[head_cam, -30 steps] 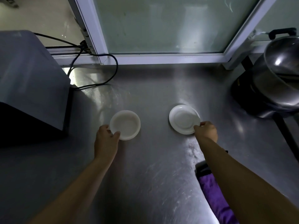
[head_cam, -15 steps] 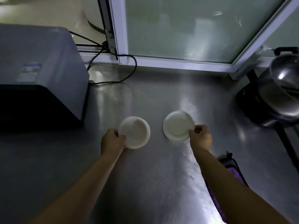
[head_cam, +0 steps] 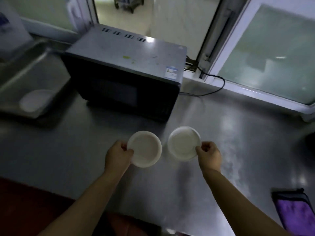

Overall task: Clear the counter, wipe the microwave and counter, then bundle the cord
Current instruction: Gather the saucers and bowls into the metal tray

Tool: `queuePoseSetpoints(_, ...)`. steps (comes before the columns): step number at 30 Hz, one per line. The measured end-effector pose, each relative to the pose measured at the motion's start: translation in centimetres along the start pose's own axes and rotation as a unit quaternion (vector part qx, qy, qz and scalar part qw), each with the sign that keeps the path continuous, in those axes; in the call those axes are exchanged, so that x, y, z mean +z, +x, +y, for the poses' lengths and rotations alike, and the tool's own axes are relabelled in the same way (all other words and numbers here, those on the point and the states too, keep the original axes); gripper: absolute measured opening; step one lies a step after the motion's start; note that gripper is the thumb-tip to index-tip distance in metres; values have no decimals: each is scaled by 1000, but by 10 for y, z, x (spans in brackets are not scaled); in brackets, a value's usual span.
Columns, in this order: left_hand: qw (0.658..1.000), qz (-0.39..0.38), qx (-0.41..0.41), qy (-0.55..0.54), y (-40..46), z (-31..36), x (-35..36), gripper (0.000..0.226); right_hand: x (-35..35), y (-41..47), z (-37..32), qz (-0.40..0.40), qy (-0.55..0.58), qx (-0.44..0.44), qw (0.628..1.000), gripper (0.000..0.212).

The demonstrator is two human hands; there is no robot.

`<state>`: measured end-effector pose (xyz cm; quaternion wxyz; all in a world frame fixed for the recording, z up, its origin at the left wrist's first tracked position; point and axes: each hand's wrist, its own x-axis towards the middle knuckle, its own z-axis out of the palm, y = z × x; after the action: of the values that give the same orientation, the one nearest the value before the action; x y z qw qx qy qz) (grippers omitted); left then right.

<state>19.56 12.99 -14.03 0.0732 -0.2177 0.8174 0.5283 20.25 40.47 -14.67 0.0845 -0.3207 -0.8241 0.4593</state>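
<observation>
Here each hand, left hand and right hand, pinches 1 white plate.

A dim kitchen scene is lit mainly from the frosted window at the upper right and a brighter doorway at the top. Pale streaks of glare are thrown across the steel worktop, and a small highlight is caught on the top of the microwave. The microwave's front and the lower left corner are lost in deep shadow. The sink at the left is smeared by motion blur, and the whole view is soft. Straight lines are bowed toward the edges by the wide lens.
</observation>
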Motion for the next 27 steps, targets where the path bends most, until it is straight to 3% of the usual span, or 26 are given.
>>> queuePoseSetpoints(7,994,107,-22,-15,2,-76,-191,19,129,-116,-78,-80,18,-34,996,14)
queuePoseSetpoints(11,984,165,-52,-38,9,-104,-266,16,188,-163,-120,-132,32,-51,989,14)
queuePoseSetpoints(21,958,252,-87,-110,63,-131,-350,23,312,-188,-231,-205,83,-138,965,16)
queuePoseSetpoints(27,951,278,-100,-95,122,-120,-392,19,402,-169,-299,-233,81,-181,952,12)
